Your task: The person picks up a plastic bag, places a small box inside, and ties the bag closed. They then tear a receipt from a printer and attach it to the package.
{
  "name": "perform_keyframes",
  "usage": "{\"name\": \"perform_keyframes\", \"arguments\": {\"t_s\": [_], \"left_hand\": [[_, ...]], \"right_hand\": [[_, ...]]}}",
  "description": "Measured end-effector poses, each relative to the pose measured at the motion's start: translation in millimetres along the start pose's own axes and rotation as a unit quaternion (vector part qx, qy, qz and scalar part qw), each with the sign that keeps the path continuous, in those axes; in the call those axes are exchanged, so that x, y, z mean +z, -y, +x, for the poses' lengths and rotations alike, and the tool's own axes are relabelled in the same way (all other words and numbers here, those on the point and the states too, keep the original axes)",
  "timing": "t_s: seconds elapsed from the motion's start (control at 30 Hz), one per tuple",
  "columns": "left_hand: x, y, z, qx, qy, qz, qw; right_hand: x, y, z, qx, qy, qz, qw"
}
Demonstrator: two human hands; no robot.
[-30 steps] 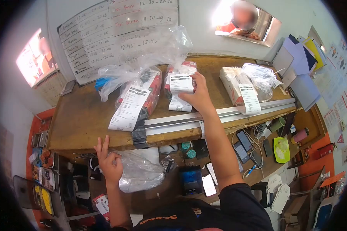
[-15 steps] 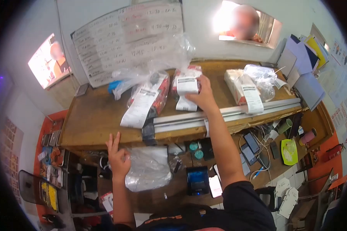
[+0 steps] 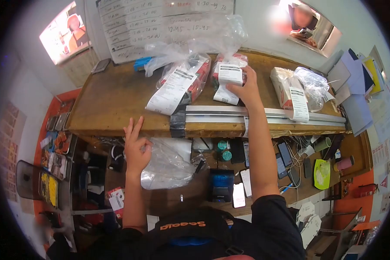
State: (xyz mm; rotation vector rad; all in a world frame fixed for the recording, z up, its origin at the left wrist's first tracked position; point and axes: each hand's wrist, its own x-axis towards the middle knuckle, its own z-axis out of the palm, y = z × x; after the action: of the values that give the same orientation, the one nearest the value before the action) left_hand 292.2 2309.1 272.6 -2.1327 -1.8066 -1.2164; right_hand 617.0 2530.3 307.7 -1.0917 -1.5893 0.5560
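Note:
My right hand grips the right side of a small red package in a clear plastic bag on the counter. Its thumb lies near the lower part of the printed receipt on the bag. My left hand is at the counter's front edge, thumb and index finger pinched together and other fingers raised; whether anything is between them is hidden. To the left of the held package sits another bagged red package with a long receipt.
A wooden counter carries a metal rail and, at right, a bagged box. On the lower desk lie a clear plastic sheet, a black printer, phones and cables. A person stands behind the right window.
The camera view has shifted, so the counter sits higher and further right. Both hands keep nearly the same pose. The person at the right window now shows a phone in hand.

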Motion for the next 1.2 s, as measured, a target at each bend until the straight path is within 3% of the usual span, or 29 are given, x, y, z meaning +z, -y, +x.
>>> {"name": "perform_keyframes", "arguments": {"t_s": [0.57, 0.67, 0.7, 0.77, 0.8, 0.83, 0.9, 0.93, 1.07, 1.13, 1.2], "left_hand": [[-2, 4, -2, 0.017, -0.011, -0.021, 1.0], [-3, 4, -3, 0.02, -0.009, -0.027, 0.999], [-3, 4, -3, 0.022, -0.012, -0.025, 0.999], [-3, 6, -4, 0.025, -0.013, -0.026, 0.999], [-2, 6, -3, 0.024, -0.011, -0.026, 0.999], [-2, 6, -2, 0.03, -0.013, -0.027, 0.999], [-2, 6, -3, 0.017, -0.011, -0.034, 0.999], [-1, 6, -4, 0.024, -0.01, -0.036, 0.999], [1, 8, -4, 0.015, -0.01, -0.034, 0.999], [0, 9, -2, 0.014, -0.013, -0.031, 0.999], [0, 9, -2, 0.012, -0.006, -0.032, 0.999]], "right_hand": [[1, -5, 2, -0.037, -0.01, -0.013, 0.999], [9, 8, -2, -0.065, -0.097, -0.307, 0.945], [8, 11, 4, -0.066, -0.103, -0.308, 0.943], [6, 19, 26, -0.096, -0.088, -0.161, 0.978], [6, 21, 41, 0.002, -0.028, -0.068, 0.997], [8, 24, 52, -0.001, -0.034, -0.068, 0.997], [16, 26, 66, 0.06, 0.024, -0.316, 0.946], [22, 23, 71, 0.031, 0.007, -0.382, 0.924], [15, 5, 108, 0.068, 0.091, -0.254, 0.961], [4, -6, 124, 0.062, 0.0, -0.164, 0.985], [-15, -2, 134, 0.062, -0.101, -0.158, 0.98]]}}
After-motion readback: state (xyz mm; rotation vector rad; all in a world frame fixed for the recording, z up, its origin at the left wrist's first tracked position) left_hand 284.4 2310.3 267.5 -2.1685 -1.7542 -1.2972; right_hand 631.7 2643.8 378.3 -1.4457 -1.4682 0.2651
